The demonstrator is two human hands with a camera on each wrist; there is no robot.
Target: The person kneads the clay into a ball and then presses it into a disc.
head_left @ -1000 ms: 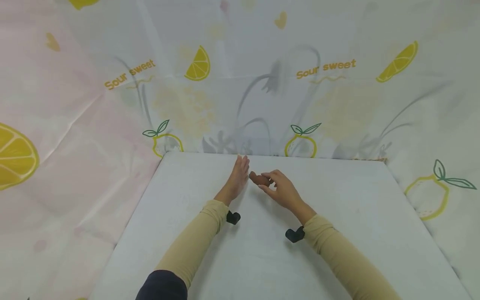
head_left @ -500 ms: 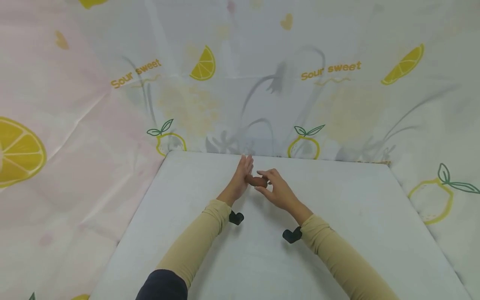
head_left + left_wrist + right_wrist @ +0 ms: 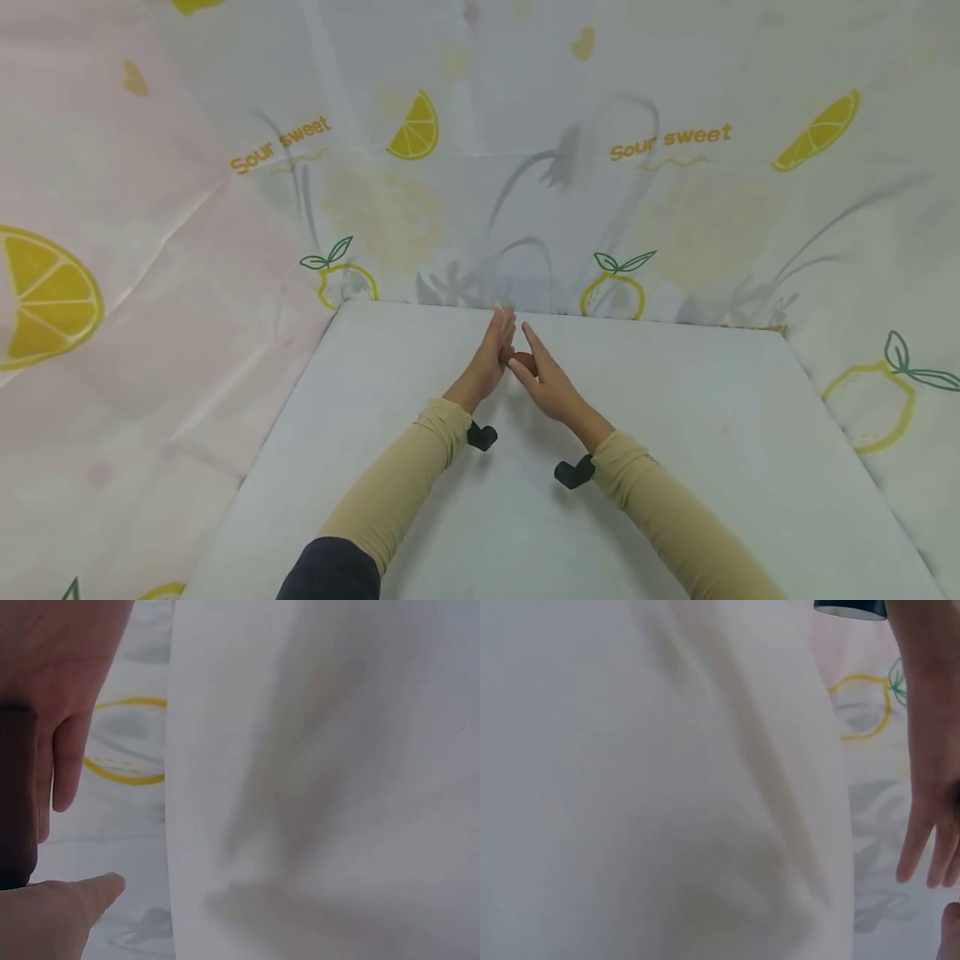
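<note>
A smooth brown lump, like modelling clay (image 3: 526, 362), is between my two hands above the table in the head view. My left hand (image 3: 483, 360) is upright with straight fingers, its palm against the lump's left end. My right hand (image 3: 557, 392) lies along the other side, fingers extended and thumb apart, the thumb tip near the left palm. The left wrist view has the dark brown lump (image 3: 15, 799) in front of the left palm (image 3: 64, 656), a finger of the right hand (image 3: 56, 915) below. In the right wrist view the lump is barely visible, if at all.
Beneath both hands stretches a white table (image 3: 637, 500). A cloth with printed lemons (image 3: 465, 167) hangs behind and beside it. Small black wrist cameras, one on the left wrist (image 3: 482, 437) and one on the right wrist (image 3: 575, 472), jut inward.
My right hand has moved left, bringing the lump to the left palm. Its fingers, which pinched the lump before, have straightened alongside it. The left hand stays upright.
</note>
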